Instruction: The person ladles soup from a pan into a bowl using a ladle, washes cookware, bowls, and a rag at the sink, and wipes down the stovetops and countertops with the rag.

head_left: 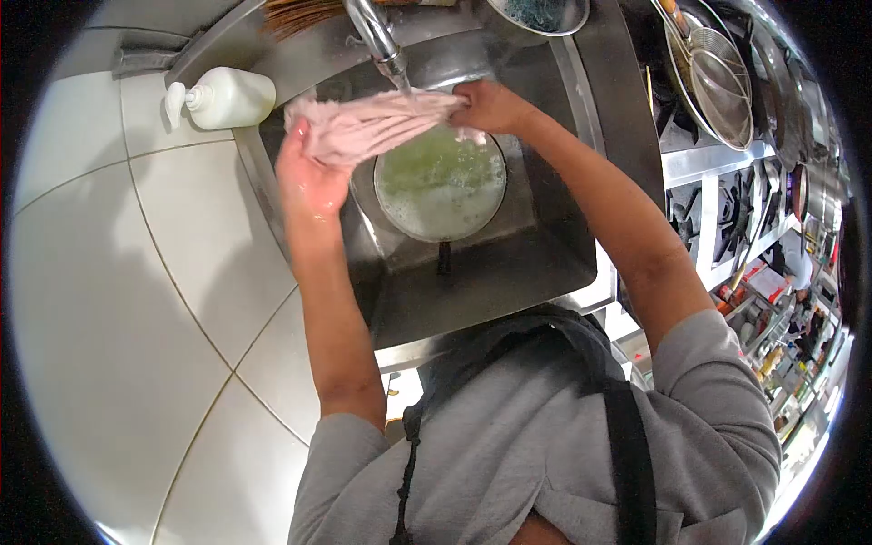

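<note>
A pink cloth (377, 125) is stretched between my two hands beneath the faucet (386, 56). My left hand (312, 177) grips the cloth's bunched left end, its fingers partly hidden by the folds. At the other end, my right hand (495, 107) is closed on the gathered fabric. Below the cloth, a round pot (442, 238) of greenish, foamy water stands in the metal sink (509, 300). The cloth covers part of the pot's far rim.
A white pump bottle (234, 98) lies left of the sink by the tiled wall (200, 236). Behind are broom-like bristles (304, 16) and a bowl with a blue-green scrubber (540, 14). Strainers (720, 86) and stove grates (734, 213) are at right.
</note>
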A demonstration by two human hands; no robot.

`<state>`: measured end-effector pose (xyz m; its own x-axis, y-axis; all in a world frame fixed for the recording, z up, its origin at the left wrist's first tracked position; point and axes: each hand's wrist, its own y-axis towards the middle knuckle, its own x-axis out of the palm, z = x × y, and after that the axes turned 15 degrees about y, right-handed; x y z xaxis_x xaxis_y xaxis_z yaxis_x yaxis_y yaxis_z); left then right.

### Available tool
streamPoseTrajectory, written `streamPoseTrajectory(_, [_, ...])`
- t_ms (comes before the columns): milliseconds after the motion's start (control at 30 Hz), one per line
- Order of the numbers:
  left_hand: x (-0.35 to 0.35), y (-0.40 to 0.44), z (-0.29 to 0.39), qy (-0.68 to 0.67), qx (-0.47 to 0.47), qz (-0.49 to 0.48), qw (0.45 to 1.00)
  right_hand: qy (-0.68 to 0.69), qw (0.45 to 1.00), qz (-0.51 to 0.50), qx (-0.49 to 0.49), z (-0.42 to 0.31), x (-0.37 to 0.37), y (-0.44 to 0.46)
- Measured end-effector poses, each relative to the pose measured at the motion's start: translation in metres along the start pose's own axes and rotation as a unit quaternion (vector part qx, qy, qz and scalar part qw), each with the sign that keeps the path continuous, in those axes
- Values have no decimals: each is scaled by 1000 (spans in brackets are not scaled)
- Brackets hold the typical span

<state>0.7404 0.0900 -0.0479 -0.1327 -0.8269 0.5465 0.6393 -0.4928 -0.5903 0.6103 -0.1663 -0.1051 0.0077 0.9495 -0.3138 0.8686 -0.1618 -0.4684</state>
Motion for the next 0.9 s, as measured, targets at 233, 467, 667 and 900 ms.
streamPoseTrajectory(233, [4, 13, -86, -40, -132, -142, 980, 39, 971, 128, -196, -83, 114, -50])
streamPoseTrajectory(467, [-32, 46, -124, 136, 50, -170, 975, -126, 954, 236, -139, -51, 102, -13])
streamPoseTrajectory(667, [-10, 44, -110, -72, -119, -249, 959, -129, 917, 176, -335, -63, 118, -41])
streamPoseTrajectory(900, [-72, 95, -168, 424, 206, -176, 864, -91, 943, 249, -199, -48, 98, -8])
